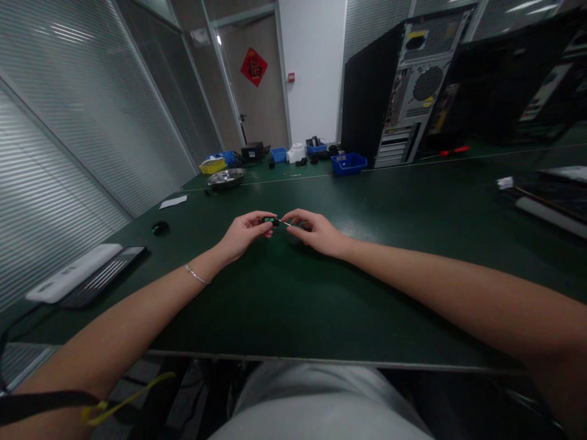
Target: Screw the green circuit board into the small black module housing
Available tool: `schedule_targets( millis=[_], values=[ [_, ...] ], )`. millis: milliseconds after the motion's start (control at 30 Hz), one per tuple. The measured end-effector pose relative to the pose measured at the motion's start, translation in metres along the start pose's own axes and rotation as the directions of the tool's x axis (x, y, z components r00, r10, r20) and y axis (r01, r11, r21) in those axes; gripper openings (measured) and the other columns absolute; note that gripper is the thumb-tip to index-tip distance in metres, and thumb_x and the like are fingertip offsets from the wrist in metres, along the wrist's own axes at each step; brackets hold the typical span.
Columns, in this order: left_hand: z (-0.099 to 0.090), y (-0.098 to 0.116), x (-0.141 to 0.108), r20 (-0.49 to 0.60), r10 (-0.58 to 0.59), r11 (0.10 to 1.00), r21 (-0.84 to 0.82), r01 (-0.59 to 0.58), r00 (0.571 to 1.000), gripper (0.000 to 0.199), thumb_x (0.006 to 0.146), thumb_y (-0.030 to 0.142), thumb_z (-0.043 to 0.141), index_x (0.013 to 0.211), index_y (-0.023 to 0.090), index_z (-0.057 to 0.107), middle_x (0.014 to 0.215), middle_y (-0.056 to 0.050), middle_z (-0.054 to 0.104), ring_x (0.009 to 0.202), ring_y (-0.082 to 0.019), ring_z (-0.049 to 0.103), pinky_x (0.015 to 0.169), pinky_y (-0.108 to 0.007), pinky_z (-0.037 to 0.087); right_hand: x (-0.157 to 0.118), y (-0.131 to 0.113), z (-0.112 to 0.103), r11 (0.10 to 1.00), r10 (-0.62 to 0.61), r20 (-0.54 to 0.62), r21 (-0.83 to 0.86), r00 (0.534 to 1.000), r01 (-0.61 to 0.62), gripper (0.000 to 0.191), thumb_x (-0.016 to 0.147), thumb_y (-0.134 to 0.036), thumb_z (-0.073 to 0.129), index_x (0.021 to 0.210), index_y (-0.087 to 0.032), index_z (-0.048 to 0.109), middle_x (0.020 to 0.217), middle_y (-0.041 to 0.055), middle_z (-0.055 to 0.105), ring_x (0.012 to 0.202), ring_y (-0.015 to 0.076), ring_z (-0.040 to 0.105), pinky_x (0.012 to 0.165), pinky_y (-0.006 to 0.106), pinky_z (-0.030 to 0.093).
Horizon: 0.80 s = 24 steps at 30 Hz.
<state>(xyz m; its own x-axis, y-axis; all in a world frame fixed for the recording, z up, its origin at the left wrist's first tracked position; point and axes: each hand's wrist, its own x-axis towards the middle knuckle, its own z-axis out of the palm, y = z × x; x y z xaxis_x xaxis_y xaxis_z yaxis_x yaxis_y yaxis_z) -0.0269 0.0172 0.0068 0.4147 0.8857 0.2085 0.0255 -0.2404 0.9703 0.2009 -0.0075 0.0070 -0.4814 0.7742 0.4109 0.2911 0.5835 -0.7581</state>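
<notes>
Head view: small part (271,221) up off the table, between the two hands, roughly mid-picture. Left hand (245,234) has it pinched between thumb and fingers, at the fingertips, well forward of the palm; thumb below and across it, a finger along the top. Grip narrow, closed on the part. Its right end sticks out of the pinch, facing the right hand.

Look of the part: dark, short and blocky, with a green patch on the side toward the camera (finer detail too small to read). Fingers cover some of it.

Right hand (318,233) comes in from the other side, thumb and forefinger closed on a thin metal rod (284,223). Rod slants up leftward, its tip at or just beside the part's right end; touching or not, cannot tell. The hand hides the rod's other end.

Left wrist wears a silvery bracelet (198,275). Below both hands, dark green table (348,311).

Further out, left side: a small dark object (160,228), a slip of white paper (173,201), a long white power strip (76,273). Beyond the hands, a shiny metal bowl (226,178) near a yellow tray (213,165); toward the right a blue bin (348,164) stands just beside a tall black computer case (403,91), its back panel showing. Far back, a door (263,107) with a red diamond-shaped sign (254,66).
</notes>
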Motion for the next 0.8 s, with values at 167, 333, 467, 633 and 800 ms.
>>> schedule_targets(
  millis=[167, 333, 467, 633, 800],
  values=[
    [0.0015, 0.0053, -0.0027, -0.01, 0.026, 0.997, 0.077, -0.025, 1.0, 0.033, 0.078, 0.028, 0.07, 0.109, 0.017, 0.068, 0.101, -0.008, 0.068, 0.08, -0.017, 0.062, 0.077, -0.033, 0.051, -0.0003, 0.0019, 0.0002, 1.0, -0.012, -0.004, -0.013, 1.0, 0.012, 0.03, 0.09, -0.029, 0.053, 0.118, -0.021, 0.058, 0.101, 0.0045, 0.059, 0.067, 0.011, 0.053, 0.062, 0.026, 0.044],
    [0.003, 0.0086, -0.0037, -0.034, 0.049, 0.987, 0.155, -0.043, 0.998, 0.033, 0.076, 0.03, 0.072, 0.106, 0.017, 0.07, 0.094, -0.008, 0.069, 0.077, -0.018, 0.062, 0.075, -0.034, 0.051, 0.0012, 0.0061, 0.0006, 0.997, -0.065, -0.009, -0.031, 0.998, 0.065, 0.028, 0.089, -0.029, 0.054, 0.116, -0.021, 0.06, 0.103, 0.0051, 0.062, 0.078, 0.0144, 0.056, 0.069, 0.029, 0.046],
    [0.0028, 0.0059, -0.0029, -0.028, 0.055, 0.988, 0.145, -0.05, 0.998, 0.032, 0.076, 0.031, 0.071, 0.105, 0.017, 0.071, 0.095, -0.008, 0.069, 0.076, -0.017, 0.062, 0.073, -0.033, 0.051, 0.002, 0.0072, 0.0008, 0.995, -0.09, -0.007, -0.035, 0.996, 0.089, 0.028, 0.089, -0.027, 0.055, 0.115, -0.021, 0.061, 0.107, 0.0064, 0.064, 0.088, 0.0175, 0.058, 0.075, 0.032, 0.047],
    [0.0028, 0.0017, -0.001, -0.034, 0.052, 0.995, 0.084, -0.049, 0.998, 0.03, 0.076, 0.029, 0.072, 0.103, 0.016, 0.071, 0.095, -0.008, 0.07, 0.076, -0.017, 0.061, 0.07, -0.031, 0.051, 0.0022, 0.0077, 0.0014, 0.996, -0.073, -0.005, -0.047, 0.997, 0.073, 0.028, 0.089, -0.028, 0.054, 0.115, -0.02, 0.06, 0.107, 0.0063, 0.064, 0.088, 0.0175, 0.058, 0.076, 0.032, 0.048],
    [0.0027, -0.0013, -0.0002, -0.037, 0.011, 1.0, -0.016, -0.012, 0.999, 0.028, 0.075, 0.026, 0.073, 0.101, 0.015, 0.072, 0.092, -0.008, 0.07, 0.074, -0.016, 0.061, 0.069, -0.03, 0.05, 0.0024, 0.0072, 0.0018, 0.994, -0.104, 0.001, -0.034, 0.995, 0.104, 0.028, 0.089, -0.027, 0.054, 0.116, -0.021, 0.059, 0.109, 0.0061, 0.063, 0.091, 0.0179, 0.058, 0.077, 0.032, 0.048]
  ],
)
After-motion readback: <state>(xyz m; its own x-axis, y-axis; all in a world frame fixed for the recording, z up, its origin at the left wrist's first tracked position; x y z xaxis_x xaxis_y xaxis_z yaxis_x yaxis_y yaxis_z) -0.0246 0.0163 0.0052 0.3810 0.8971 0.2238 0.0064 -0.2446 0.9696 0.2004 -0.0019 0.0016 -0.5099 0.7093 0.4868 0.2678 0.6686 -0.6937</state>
